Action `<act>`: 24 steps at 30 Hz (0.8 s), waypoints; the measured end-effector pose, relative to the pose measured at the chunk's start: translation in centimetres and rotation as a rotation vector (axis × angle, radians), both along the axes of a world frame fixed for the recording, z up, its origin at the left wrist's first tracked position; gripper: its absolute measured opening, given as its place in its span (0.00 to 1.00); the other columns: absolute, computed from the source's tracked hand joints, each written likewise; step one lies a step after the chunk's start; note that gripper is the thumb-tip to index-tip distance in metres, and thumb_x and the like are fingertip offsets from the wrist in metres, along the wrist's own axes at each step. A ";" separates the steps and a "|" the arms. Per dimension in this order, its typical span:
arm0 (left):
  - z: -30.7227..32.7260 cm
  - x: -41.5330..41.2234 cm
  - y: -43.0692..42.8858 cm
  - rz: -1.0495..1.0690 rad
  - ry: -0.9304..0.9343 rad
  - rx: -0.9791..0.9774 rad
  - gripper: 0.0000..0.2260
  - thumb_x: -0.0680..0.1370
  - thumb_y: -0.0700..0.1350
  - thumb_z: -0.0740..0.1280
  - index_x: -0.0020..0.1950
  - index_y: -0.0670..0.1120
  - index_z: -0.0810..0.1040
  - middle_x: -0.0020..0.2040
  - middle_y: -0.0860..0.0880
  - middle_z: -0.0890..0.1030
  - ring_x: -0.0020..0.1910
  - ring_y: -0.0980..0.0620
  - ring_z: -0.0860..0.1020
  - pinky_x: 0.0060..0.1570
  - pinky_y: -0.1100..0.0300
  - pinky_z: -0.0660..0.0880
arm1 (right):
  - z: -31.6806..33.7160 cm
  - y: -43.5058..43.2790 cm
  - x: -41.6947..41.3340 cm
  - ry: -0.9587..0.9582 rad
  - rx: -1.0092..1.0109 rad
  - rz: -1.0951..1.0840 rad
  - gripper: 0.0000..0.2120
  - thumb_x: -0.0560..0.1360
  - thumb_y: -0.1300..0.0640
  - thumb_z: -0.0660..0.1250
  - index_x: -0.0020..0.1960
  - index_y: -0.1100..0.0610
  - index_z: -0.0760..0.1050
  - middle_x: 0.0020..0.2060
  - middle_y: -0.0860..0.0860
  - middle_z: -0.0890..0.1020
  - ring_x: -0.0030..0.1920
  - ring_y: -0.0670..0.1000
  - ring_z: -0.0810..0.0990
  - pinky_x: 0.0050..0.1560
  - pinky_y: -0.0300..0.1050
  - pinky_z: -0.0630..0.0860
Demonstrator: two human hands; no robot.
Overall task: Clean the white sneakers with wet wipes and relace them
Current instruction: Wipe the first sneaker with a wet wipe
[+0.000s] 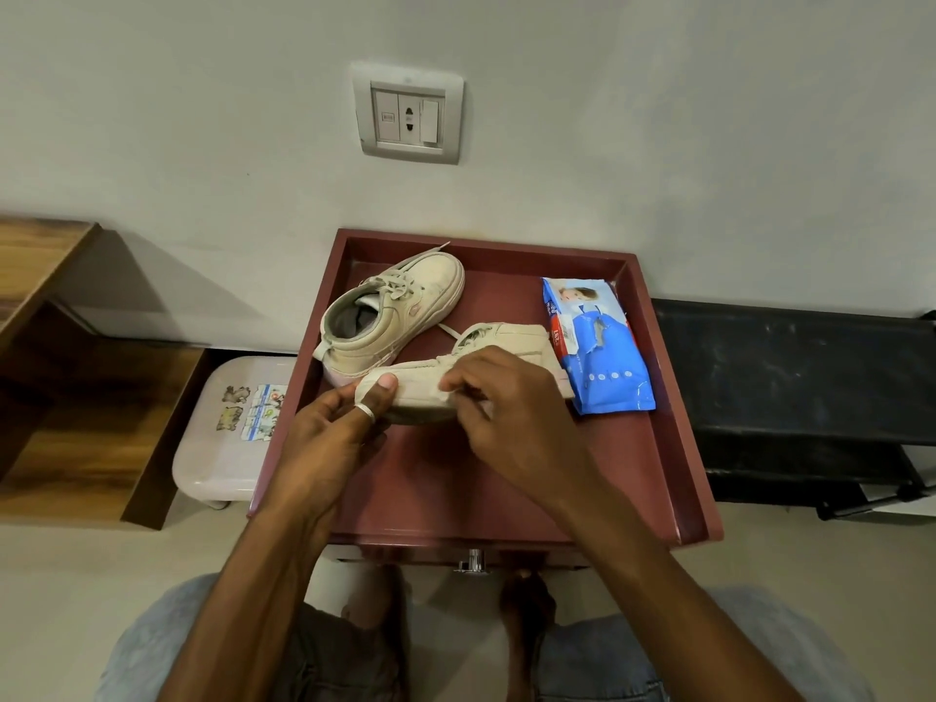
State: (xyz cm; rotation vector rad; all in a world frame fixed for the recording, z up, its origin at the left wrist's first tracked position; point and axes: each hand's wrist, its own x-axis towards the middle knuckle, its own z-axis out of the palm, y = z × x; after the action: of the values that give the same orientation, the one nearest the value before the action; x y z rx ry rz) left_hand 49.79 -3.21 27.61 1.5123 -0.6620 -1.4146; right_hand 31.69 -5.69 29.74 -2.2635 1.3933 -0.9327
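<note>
At the bottom edge the person's knees and bare feet are cut off by the frame, and both forearms reach up from there. The left hand [334, 428] grips one end of the near sneaker [430, 385], thumb pressed on top with a ring on it, its other fingers hidden under the shoe. The right hand [511, 412] lies over the shoe's middle, fingertips bunched together and pinching at something pale along the sole edge; whether that is a wipe or a lace cannot be told. This sneaker lies on its side, partly covered by the right hand. Beyond the fingers, the second sneaker [400, 309] sits upright, still laced, touching the first. Right of the fingers lies the blue wet wipes pack [595, 347], its print too small to read. All rest on a maroon tray [673, 397]. Farther off, a wall socket [409, 113].
</note>
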 end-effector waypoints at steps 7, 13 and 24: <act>0.6 0.6 0.3 -0.016 0.001 0.030 0.13 0.77 0.50 0.72 0.56 0.43 0.84 0.54 0.43 0.86 0.52 0.48 0.82 0.63 0.49 0.78 | -1.8 -0.7 -3.7 0.140 0.055 -0.110 0.08 0.68 0.69 0.66 0.42 0.58 0.80 0.42 0.49 0.81 0.42 0.51 0.80 0.42 0.52 0.78; 0.9 2.0 0.7 -0.033 -0.003 0.067 0.14 0.79 0.49 0.70 0.57 0.40 0.84 0.56 0.38 0.85 0.54 0.46 0.81 0.65 0.48 0.76 | -1.6 0.1 -5.6 0.162 0.088 -0.167 0.07 0.70 0.67 0.69 0.42 0.57 0.82 0.41 0.49 0.82 0.41 0.49 0.80 0.42 0.50 0.79; -0.5 -0.5 0.1 -0.133 -0.076 -0.010 0.31 0.68 0.54 0.79 0.67 0.45 0.77 0.56 0.47 0.86 0.55 0.50 0.85 0.62 0.47 0.79 | -1.9 1.3 -0.9 0.200 0.023 -0.055 0.14 0.70 0.68 0.67 0.52 0.58 0.81 0.47 0.53 0.82 0.48 0.55 0.79 0.46 0.50 0.78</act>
State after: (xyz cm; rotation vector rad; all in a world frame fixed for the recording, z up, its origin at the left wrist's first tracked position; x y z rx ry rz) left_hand 49.31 -3.08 27.13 1.5442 -0.8282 -1.4556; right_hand 30.82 -4.43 27.88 -2.3658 1.5469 -0.7182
